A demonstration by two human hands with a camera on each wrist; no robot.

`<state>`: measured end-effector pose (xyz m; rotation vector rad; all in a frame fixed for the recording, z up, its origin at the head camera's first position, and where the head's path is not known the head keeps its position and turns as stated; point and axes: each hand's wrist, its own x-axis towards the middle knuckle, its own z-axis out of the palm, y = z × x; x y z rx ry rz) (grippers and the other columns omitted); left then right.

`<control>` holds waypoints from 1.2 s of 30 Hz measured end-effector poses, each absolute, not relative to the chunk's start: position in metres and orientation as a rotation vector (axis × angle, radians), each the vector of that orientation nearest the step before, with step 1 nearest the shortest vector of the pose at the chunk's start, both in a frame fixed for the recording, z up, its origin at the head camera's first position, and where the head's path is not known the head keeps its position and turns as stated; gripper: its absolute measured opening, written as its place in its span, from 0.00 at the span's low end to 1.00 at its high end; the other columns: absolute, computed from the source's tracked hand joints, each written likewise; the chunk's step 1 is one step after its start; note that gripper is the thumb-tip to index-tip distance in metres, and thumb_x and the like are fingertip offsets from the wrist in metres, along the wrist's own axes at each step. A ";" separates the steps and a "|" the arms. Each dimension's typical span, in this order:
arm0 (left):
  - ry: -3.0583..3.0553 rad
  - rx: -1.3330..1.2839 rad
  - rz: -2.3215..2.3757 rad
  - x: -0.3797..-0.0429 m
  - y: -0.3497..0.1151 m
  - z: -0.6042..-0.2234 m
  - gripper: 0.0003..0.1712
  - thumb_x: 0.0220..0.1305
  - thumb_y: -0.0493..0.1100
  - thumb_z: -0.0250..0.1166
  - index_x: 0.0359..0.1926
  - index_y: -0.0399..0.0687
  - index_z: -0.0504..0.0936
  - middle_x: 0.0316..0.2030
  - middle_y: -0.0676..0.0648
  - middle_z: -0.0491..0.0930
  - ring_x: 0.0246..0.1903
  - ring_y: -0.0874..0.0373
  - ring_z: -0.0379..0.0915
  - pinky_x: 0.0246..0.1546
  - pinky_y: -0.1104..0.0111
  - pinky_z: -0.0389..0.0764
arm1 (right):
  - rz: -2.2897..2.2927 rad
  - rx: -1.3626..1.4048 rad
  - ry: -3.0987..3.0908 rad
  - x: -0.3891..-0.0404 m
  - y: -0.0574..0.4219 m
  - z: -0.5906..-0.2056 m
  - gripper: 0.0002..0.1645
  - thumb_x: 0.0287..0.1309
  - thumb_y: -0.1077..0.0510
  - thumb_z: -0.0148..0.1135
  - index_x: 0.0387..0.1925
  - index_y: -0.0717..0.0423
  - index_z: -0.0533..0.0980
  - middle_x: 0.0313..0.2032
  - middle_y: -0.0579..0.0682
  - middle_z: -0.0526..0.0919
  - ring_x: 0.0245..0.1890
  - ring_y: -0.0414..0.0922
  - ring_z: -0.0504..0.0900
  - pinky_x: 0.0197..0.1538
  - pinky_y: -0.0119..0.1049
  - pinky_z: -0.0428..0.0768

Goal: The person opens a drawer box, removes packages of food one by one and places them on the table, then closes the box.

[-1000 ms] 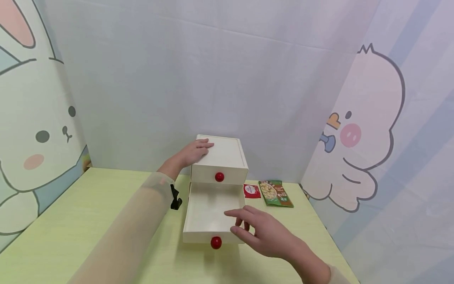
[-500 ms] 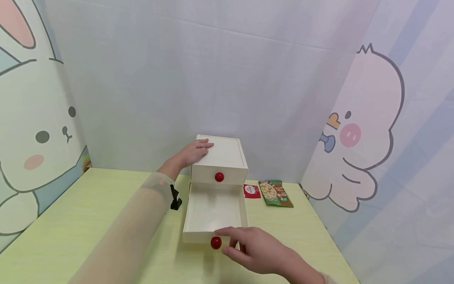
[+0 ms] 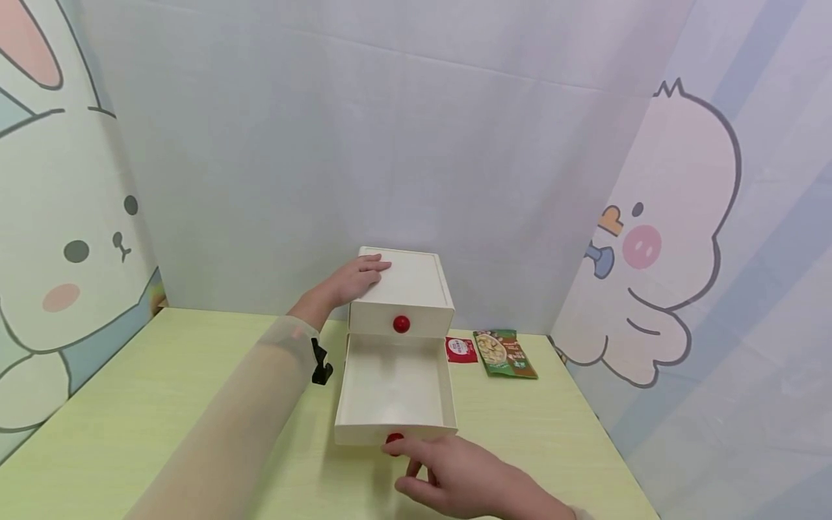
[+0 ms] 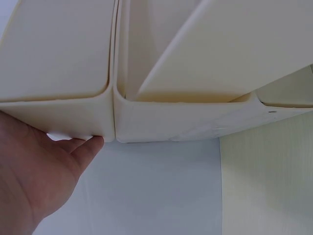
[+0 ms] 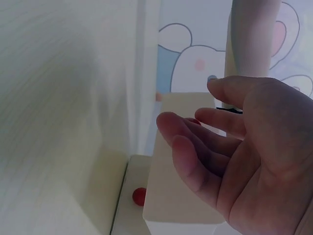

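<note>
Bracing the cabinet [image 3: 416,282], our flat left fingers [image 3: 378,266] grip nothing. Beside our half-curled, empty right fingers [image 3: 409,448]: the lower knob [image 3: 394,437]; a push seems next.

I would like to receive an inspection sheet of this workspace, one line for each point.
Surface: pale yellow-green table.
Job's things: white drawer unit, upper drawer shut, lower drawer pulled out.
Clutter: red packet and green-brown packet, right of the unit.
Hands: left hand rests on the unit's top; right hand is at the lower red knob, contact unclear.
Cables: nothing seen.
Surroundings: pale backdrop with cartoon rabbit and bird.
</note>
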<state>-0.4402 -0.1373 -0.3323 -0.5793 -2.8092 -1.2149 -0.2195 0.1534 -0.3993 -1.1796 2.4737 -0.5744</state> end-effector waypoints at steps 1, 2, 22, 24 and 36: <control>-2.809 -0.580 -1.211 -0.441 -0.137 -0.333 0.33 0.84 0.50 0.44 0.84 0.53 0.69 0.89 0.43 0.53 0.89 0.38 0.40 0.88 0.41 0.47 | -0.566 -1.160 2.471 -0.219 0.153 -0.401 0.27 0.81 0.41 0.62 0.75 0.38 0.76 0.42 0.28 0.86 0.29 0.26 0.79 0.38 0.22 0.82; -2.810 -0.581 -1.208 -0.441 -0.137 -0.333 0.33 0.84 0.50 0.44 0.84 0.53 0.69 0.89 0.43 0.53 0.89 0.38 0.40 0.88 0.41 0.46 | -0.560 -1.141 2.468 -0.220 0.152 -0.402 0.27 0.81 0.41 0.63 0.75 0.37 0.76 0.42 0.28 0.86 0.29 0.26 0.79 0.38 0.22 0.82; -2.816 -0.580 -1.200 -0.439 -0.138 -0.331 0.33 0.84 0.51 0.43 0.84 0.54 0.68 0.89 0.43 0.52 0.89 0.38 0.39 0.88 0.41 0.46 | -0.733 -1.171 2.445 -0.231 0.149 -0.423 0.27 0.81 0.47 0.63 0.76 0.34 0.71 0.64 0.42 0.86 0.45 0.24 0.83 0.42 0.23 0.84; -2.816 -0.581 -1.195 -0.439 -0.138 -0.331 0.33 0.85 0.51 0.43 0.84 0.54 0.68 0.89 0.43 0.52 0.89 0.38 0.39 0.88 0.40 0.46 | -0.753 -1.182 2.446 -0.233 0.148 -0.425 0.27 0.81 0.48 0.63 0.75 0.35 0.71 0.64 0.42 0.86 0.46 0.24 0.83 0.42 0.23 0.84; -2.811 -0.582 -1.218 -0.441 -0.138 -0.333 0.32 0.85 0.50 0.44 0.84 0.54 0.69 0.89 0.44 0.52 0.89 0.39 0.38 0.88 0.40 0.46 | -0.916 -1.286 2.451 -0.237 0.149 -0.441 0.23 0.85 0.51 0.57 0.75 0.41 0.76 0.61 0.46 0.88 0.49 0.26 0.83 0.45 0.22 0.86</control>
